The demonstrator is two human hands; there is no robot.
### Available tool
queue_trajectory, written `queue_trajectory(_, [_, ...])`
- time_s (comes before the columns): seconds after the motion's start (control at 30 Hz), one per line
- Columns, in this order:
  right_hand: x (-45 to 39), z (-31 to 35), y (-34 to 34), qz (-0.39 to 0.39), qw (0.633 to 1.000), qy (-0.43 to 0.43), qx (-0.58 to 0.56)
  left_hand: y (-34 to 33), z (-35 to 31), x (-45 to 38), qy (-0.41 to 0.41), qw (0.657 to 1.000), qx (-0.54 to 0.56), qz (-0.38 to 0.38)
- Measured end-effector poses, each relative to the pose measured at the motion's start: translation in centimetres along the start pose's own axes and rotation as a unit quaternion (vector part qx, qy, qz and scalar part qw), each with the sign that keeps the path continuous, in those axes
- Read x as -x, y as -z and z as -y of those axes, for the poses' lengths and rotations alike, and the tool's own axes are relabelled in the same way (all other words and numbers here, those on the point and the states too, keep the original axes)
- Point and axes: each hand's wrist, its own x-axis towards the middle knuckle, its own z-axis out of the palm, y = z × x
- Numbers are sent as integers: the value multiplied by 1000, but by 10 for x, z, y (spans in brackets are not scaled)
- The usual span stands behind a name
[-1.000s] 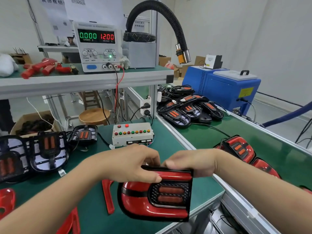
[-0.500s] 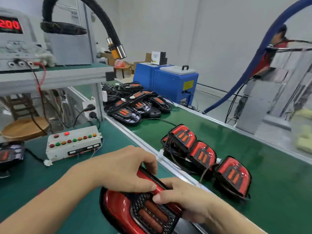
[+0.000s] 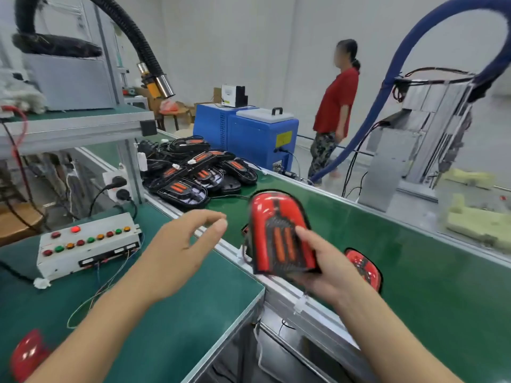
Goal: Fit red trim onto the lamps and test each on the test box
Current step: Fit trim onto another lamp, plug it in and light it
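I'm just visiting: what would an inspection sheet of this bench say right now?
Surface: green bench mat; green conveyor belt beside it.
Job's things: red-trimmed lamp held above the belt edge; test box, one red light lit.
Clutter: pile of untrimmed lamps; another red lamp on the belt.
Hands: right hand grips the lamp; left hand open, holding nothing.
Cables: thin wires trailing from the test box.
Surroundings: blue machine; a person in red.

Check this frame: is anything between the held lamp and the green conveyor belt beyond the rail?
Nothing visible blocks it. The right hand holds the red-trimmed lamp over the rail, the belt beyond lies bare, and another finished lamp lies just right.
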Motion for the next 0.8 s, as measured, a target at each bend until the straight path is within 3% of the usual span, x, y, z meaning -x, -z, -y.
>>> queue_trajectory(0.13, [-35, 30, 32, -168, 980, 22, -107, -1, 19, 34, 34, 999, 38, -6])
queue_trajectory(0.47, [-72, 40, 68, -262, 954, -58, -134, -20, 33, 70, 68, 993, 78, 49])
queue_trajectory(0.67, [-80, 42, 63, -272, 958, -66, 55, -19, 26, 70, 55, 994, 78, 59])
queue_trajectory(0.8, [-79, 47, 64, -259, 926, -58, 267, -13, 23, 73, 49, 994, 84, 55])
